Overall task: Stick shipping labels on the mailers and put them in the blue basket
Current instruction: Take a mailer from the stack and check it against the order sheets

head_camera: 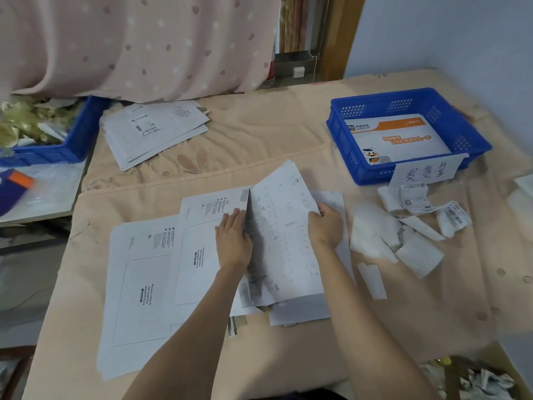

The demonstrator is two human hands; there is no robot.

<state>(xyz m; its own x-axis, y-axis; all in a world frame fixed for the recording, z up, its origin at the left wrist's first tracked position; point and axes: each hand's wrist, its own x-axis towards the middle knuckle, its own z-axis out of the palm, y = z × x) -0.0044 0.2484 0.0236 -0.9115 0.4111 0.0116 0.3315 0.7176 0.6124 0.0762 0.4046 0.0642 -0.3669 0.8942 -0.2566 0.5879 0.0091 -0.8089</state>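
The blue basket (450, 122) held a white-and-orange mailer (395, 134); left of it lay white mailers (153, 128) on a peach, leaf-printed cloth (274, 134).

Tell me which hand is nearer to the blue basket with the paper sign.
Right. The right hand holds the handwritten sheet's right edge, below-left of the blue basket. The left hand is further left, on its other edge.
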